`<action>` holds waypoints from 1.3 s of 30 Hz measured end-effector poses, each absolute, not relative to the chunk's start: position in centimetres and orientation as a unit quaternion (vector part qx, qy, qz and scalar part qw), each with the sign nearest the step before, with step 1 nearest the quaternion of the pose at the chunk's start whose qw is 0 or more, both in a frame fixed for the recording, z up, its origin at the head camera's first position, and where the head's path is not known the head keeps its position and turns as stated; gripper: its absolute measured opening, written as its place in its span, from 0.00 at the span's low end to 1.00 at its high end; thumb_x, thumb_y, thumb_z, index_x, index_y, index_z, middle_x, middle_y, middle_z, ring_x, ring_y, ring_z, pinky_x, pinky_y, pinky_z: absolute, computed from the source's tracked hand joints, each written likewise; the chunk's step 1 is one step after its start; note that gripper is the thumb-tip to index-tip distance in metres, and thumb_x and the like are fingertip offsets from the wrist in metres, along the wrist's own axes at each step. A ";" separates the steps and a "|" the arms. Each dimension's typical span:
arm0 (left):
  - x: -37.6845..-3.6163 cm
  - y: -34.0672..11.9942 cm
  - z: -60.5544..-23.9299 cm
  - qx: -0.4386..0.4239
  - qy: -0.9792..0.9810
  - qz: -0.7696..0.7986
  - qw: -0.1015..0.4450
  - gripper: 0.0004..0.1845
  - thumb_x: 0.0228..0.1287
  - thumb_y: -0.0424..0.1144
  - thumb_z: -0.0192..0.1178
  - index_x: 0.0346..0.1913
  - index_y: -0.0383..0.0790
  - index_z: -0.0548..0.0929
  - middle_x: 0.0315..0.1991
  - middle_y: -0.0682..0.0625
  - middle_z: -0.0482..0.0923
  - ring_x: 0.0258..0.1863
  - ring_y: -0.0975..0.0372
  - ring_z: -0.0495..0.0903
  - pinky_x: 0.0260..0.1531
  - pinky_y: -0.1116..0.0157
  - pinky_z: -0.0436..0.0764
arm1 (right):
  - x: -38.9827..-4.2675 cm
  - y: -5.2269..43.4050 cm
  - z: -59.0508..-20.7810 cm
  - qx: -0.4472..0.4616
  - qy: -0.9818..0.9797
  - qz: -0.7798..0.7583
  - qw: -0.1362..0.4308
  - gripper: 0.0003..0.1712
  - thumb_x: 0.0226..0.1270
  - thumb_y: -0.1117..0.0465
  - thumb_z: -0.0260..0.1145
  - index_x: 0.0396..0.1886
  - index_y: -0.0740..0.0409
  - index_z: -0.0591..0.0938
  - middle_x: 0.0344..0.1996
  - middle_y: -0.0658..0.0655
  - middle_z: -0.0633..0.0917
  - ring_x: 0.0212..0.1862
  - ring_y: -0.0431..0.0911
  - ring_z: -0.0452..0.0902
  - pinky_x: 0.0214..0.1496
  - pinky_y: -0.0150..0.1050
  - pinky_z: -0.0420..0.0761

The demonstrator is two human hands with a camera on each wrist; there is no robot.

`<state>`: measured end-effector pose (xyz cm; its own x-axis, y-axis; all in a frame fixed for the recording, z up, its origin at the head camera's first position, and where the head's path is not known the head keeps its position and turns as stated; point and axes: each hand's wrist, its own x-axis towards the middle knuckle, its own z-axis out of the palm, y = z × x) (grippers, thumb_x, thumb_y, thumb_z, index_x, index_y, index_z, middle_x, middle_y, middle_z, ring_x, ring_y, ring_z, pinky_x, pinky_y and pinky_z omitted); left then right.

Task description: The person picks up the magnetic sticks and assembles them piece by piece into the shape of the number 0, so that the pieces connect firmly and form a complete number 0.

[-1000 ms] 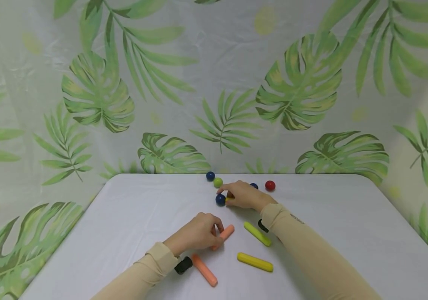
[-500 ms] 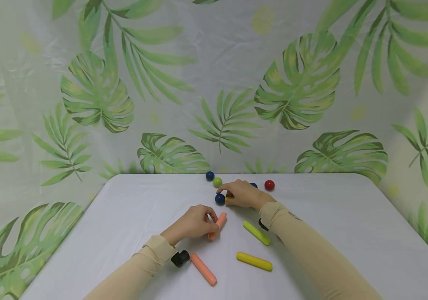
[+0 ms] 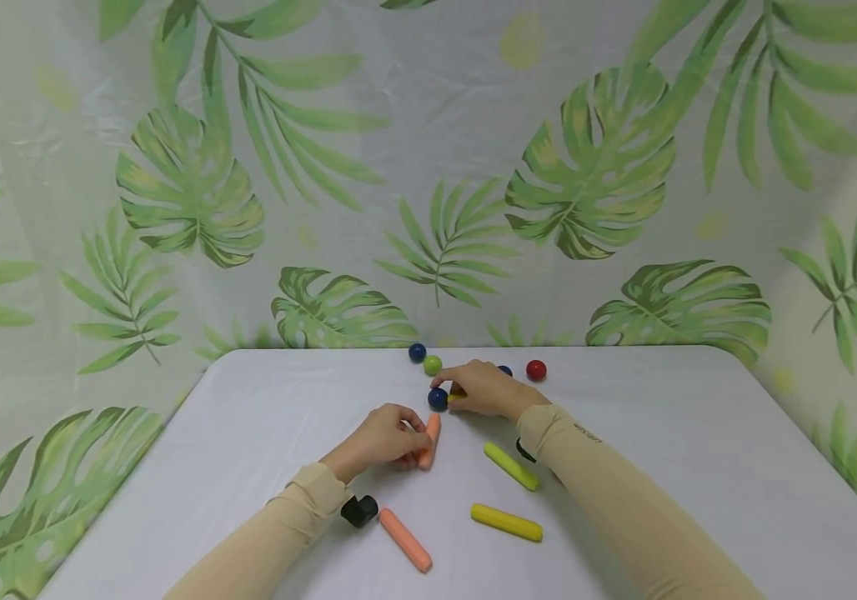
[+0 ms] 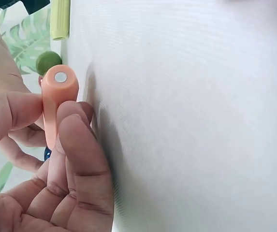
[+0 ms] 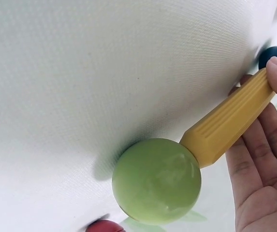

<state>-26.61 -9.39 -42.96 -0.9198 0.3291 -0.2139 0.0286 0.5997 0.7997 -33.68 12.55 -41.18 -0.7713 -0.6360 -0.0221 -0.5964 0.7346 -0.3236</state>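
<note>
My left hand [image 3: 391, 437] pinches an orange magnetic rod [image 3: 432, 433] between thumb and fingertips, low over the white table. In the left wrist view a round metal disc shows in the near end of that orange rod [image 4: 60, 77]. My right hand [image 3: 484, 387] holds a yellow rod [image 5: 232, 121], thumb on one side and fingers on the other. A green ball [image 5: 156, 181] sits against the rod's near end, hidden by the hand in the head view. At its other end is a dark blue ball [image 3: 438, 399], just beyond the orange rod's tip.
Nearer me lie a second orange rod [image 3: 405, 540], another yellow rod [image 3: 507, 522] and a lime rod [image 3: 511, 466]. Along the back edge are a blue ball [image 3: 417, 352], a green ball [image 3: 432, 365], a partly covered blue ball [image 3: 504, 370] and a red ball [image 3: 537, 370].
My left hand has carried the orange rod forward and slightly left, turning it more upright in the view, its tip now near the blue ball. My right hand has stayed nearly still.
</note>
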 end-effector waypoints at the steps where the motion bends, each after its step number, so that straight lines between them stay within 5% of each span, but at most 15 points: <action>1: -26.7 -9.4 -43.0 0.100 0.877 0.438 0.172 0.09 0.67 0.40 0.71 0.42 0.38 0.85 0.19 0.51 0.84 0.17 0.66 0.81 0.25 0.69 0.81 | -33.7 12.5 -41.2 -0.331 0.929 -0.150 0.066 0.22 0.75 0.63 0.73 0.66 0.52 0.84 0.43 0.56 0.93 0.47 0.47 0.88 0.58 0.47 0.86; 27: -27.7 -8.7 -43.5 0.064 0.867 0.462 0.173 0.10 0.68 0.41 0.71 0.43 0.38 0.86 0.21 0.52 0.86 0.19 0.68 0.83 0.26 0.70 0.83 | -33.9 12.4 -41.5 -0.310 0.935 -0.155 0.075 0.24 0.74 0.62 0.74 0.67 0.50 0.84 0.45 0.56 0.93 0.45 0.46 0.87 0.57 0.46 0.86; 34: -27.6 -8.7 -43.3 0.064 0.863 0.468 0.179 0.09 0.68 0.40 0.71 0.43 0.38 0.85 0.21 0.52 0.86 0.19 0.68 0.83 0.26 0.71 0.83 | -33.6 12.4 -41.4 -0.283 0.939 -0.182 0.075 0.22 0.76 0.55 0.73 0.65 0.54 0.85 0.47 0.56 0.93 0.51 0.49 0.89 0.61 0.48 0.86; 39: -27.5 -8.7 -43.3 0.073 0.855 0.480 0.181 0.09 0.67 0.39 0.71 0.42 0.36 0.85 0.22 0.51 0.87 0.18 0.68 0.83 0.26 0.70 0.84 | -33.6 12.5 -41.8 -0.248 0.939 -0.223 0.078 0.19 0.76 0.52 0.73 0.60 0.56 0.88 0.44 0.54 0.94 0.46 0.44 0.89 0.56 0.45 0.86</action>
<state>-27.54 -8.66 -43.27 -0.9239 0.2990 -0.2389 -0.0480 0.5287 0.8475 -33.57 12.53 -41.85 -0.8646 -0.5013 -0.0352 -0.4320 0.7771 -0.4578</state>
